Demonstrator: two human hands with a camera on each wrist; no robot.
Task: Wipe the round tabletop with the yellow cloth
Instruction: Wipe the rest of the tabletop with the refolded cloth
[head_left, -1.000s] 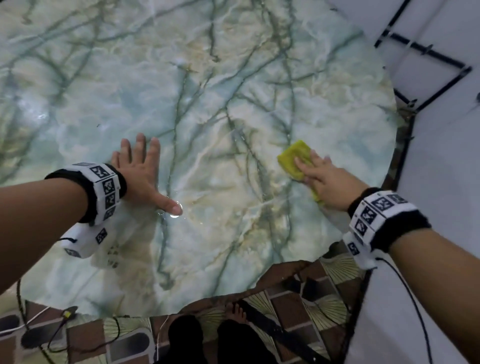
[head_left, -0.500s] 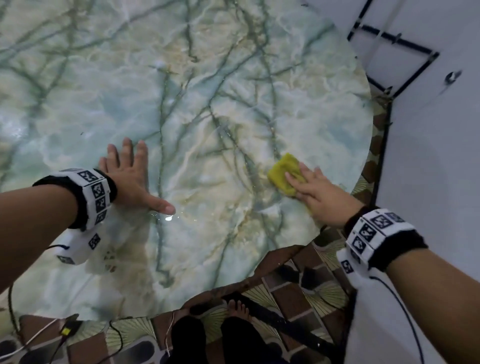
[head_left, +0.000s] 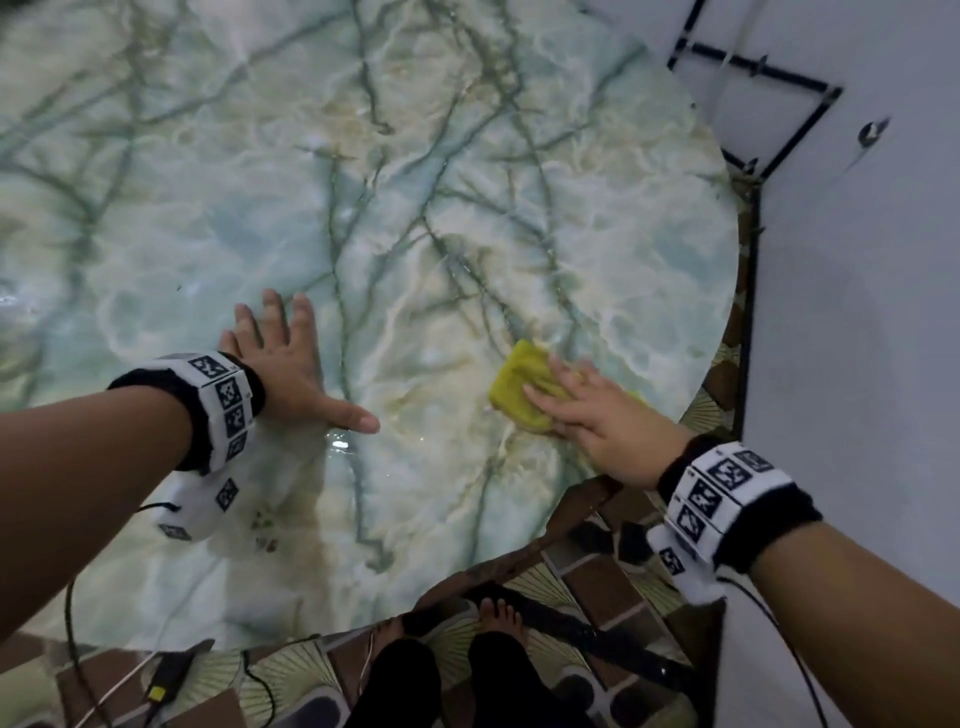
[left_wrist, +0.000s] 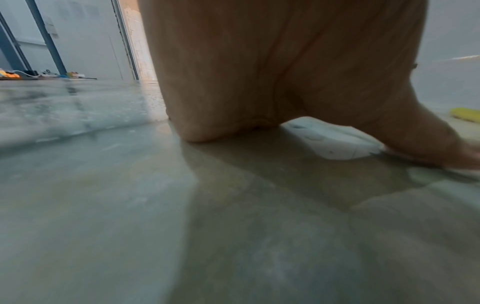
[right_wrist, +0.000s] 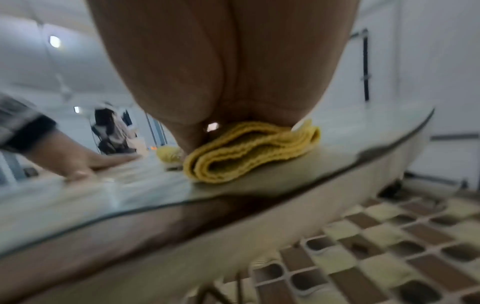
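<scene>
Nearest the person, patterned floor tiles (head_left: 587, 587) and bare feet (head_left: 501, 616) show below the near rim of the round marble counter (head_left: 415, 208). On the counter's near-right part, close to the rim, the right hand (head_left: 597, 421) lies on the folded yellow cloth (head_left: 519, 387); its fingers (head_left: 550, 397) lie straight and spread across the top of the cloth, pressing it flat to the surface rather than pinching it. The right wrist view confirms the cloth is folded in several layers and sits just inside the counter edge. To the left, well apart from the cloth, the left hand (head_left: 283, 364) is planted palm-down on the counter, fingers spread and thumb out to the right, holding nothing; it appears to serve as a brace. A small wet glint (head_left: 340, 444) lies just below that thumb. Beyond both hands the far and left portions of the counter stretch away. Judgement: wiping is under way at the near-right sector; no streaks show which areas are finished, so the centre, left and far parts are best treated as outstanding.
</scene>
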